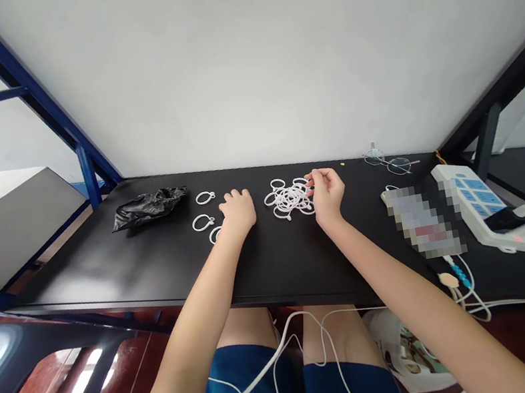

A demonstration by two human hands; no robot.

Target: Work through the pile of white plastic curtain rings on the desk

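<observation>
A pile of white curtain rings (291, 199), each with a small eyelet, lies in the middle of the black table. At the pile's right edge, my right hand (328, 193) has its fingers curled together around the side of a ring, partly covering it. My left hand (238, 209) rests palm down to the left of the pile, fingers apart and nothing visible in them. Beside it on the left are a single ring (205, 198) at the back, another ring (203, 222) nearer me, and a third ring (214, 235) partly hidden by my left wrist.
A crumpled black plastic bag (150, 207) lies at the left. On the right are eyeglasses (391, 163), a blurred phone (422, 222) on a cable, and a white power strip (481, 202) with plugs. White cables (287, 338) hang across my lap. A wall backs the table (152, 263).
</observation>
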